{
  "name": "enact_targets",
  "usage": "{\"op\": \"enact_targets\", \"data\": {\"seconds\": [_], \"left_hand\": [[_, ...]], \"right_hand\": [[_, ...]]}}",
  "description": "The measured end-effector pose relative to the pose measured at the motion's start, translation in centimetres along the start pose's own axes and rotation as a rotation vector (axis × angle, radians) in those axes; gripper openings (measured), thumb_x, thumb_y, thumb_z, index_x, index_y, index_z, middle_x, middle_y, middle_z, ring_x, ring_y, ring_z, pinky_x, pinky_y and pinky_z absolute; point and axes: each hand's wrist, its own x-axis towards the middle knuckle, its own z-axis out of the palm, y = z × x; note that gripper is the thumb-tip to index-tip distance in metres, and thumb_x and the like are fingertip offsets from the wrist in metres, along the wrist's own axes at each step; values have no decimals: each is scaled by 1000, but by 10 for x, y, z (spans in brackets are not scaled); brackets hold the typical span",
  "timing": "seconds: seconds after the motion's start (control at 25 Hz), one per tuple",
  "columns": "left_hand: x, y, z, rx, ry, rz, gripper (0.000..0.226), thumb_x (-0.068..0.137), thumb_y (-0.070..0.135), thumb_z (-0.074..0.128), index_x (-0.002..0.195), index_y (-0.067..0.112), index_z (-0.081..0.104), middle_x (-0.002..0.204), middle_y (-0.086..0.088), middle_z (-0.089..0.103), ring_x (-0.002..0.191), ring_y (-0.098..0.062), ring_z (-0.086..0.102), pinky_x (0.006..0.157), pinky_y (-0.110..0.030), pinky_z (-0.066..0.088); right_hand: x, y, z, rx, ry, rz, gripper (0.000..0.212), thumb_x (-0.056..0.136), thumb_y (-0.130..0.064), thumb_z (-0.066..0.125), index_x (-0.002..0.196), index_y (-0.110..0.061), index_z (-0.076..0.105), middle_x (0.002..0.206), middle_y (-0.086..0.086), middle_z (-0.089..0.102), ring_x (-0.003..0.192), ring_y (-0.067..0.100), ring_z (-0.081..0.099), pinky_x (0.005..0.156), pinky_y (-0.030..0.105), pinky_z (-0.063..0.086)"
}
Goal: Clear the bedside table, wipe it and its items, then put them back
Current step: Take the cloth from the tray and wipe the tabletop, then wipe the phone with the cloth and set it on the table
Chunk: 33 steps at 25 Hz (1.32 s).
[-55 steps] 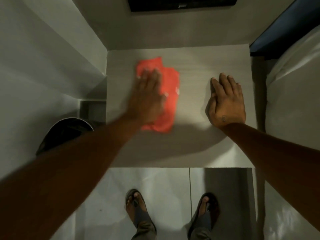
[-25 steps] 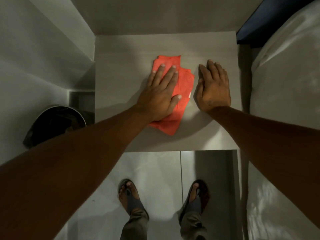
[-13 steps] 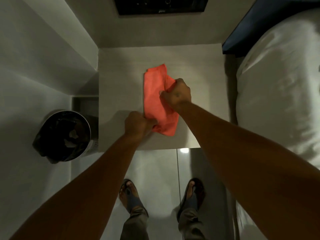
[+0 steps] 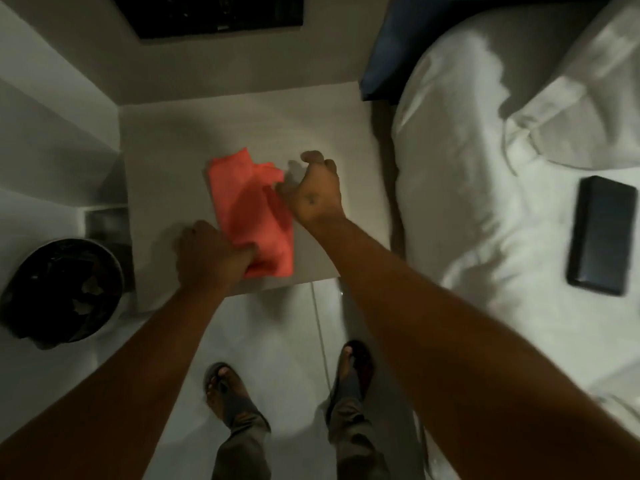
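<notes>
A folded red cloth (image 4: 247,206) lies on the pale top of the bedside table (image 4: 173,140), toward its front. My left hand (image 4: 211,252) pinches the cloth's near corner at the table's front edge. My right hand (image 4: 315,192) sits at the cloth's far right edge, fingers curled loosely and apart, thumb side touching the fabric. Whether it still grips the cloth is unclear. Nothing else rests on the table top.
A black phone-like slab (image 4: 601,235) lies on the white bed (image 4: 485,202) to the right. A round bin with a black liner (image 4: 62,289) stands left of the table. A dark panel (image 4: 214,13) hangs on the wall behind. My feet stand on the tiled floor.
Both hands went from lying flat on the table to taking the cloth at its ends. The right hand's fingers have since loosened at the cloth's far edge. The view shifted right, showing the bed.
</notes>
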Motion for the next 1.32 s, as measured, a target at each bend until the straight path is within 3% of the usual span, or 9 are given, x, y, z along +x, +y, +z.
{"op": "enact_targets", "data": {"seconds": [0.12, 0.28, 0.44, 0.64, 0.8, 0.92, 1.08, 1.2, 1.32], "left_hand": [[-52, 78, 2, -285, 182, 379, 44, 76, 25, 77, 110, 2, 62, 109, -22, 66, 102, -39, 62, 94, -42, 48], [-157, 238, 11, -697, -203, 628, 20, 78, 18, 73, 97, 14, 71, 89, -4, 76, 79, -17, 72, 78, -29, 59], [-206, 332, 39, -457, -501, 583, 12, 75, 16, 73, 76, 5, 70, 78, -11, 74, 76, -25, 69, 79, -36, 60], [-198, 350, 44, -582, -678, 408, 19, 70, 13, 84, 74, 6, 66, 93, -18, 77, 88, -30, 75, 84, -40, 62], [-184, 320, 30, -739, -857, 318, 39, 69, 16, 85, 103, 6, 69, 102, -15, 76, 94, -30, 74, 87, -47, 62], [-160, 246, 15, -955, -807, 188, 33, 82, 11, 77, 113, 4, 70, 106, -18, 76, 96, -30, 74, 88, -45, 61], [-90, 109, -13, -1091, -609, 37, 28, 90, 4, 65, 117, 0, 67, 112, -23, 71, 97, -33, 70, 92, -49, 57], [-35, 18, -35, -1116, -392, -112, 24, 85, 8, 71, 109, 6, 71, 108, -18, 73, 102, -37, 71, 96, -55, 55], [3, -41, -49, -1138, -277, -220, 32, 89, 8, 69, 119, -1, 66, 112, -18, 72, 106, -38, 70, 98, -52, 55]], "right_hand": [[-45, 19, -98, 112, 345, -113, 34, 86, -16, 72, 119, -11, 64, 121, 8, 60, 89, 8, 63, 81, 11, 47], [-106, 78, -240, 21, 806, 49, 21, 87, -15, 64, 108, -11, 68, 101, 4, 66, 86, 21, 65, 71, 13, 40], [-118, 133, -299, -88, 668, 476, 39, 91, -19, 60, 130, -10, 57, 128, 12, 59, 119, 29, 58, 86, 23, 38], [-106, 146, -308, 109, 654, 509, 39, 91, -20, 59, 129, -11, 61, 117, 5, 69, 109, 22, 64, 88, 31, 51], [-122, 119, -295, 512, 560, 468, 27, 93, -12, 64, 120, -13, 65, 102, 6, 74, 93, 19, 72, 75, 27, 58], [-126, 84, -239, 482, 417, 332, 21, 93, -7, 64, 114, -14, 66, 92, 5, 74, 80, 15, 71, 70, 25, 59], [-105, 42, -109, 350, 69, 209, 22, 91, -4, 64, 111, -13, 63, 85, 3, 68, 79, 18, 66, 78, 30, 57], [-85, -1, -18, 131, -58, 114, 31, 93, -9, 57, 124, -14, 61, 108, 6, 61, 102, 25, 63, 82, 23, 49], [-52, -34, 52, -251, -53, -140, 43, 91, -21, 55, 135, -17, 52, 134, 17, 47, 123, 39, 47, 101, 42, 43]]}}
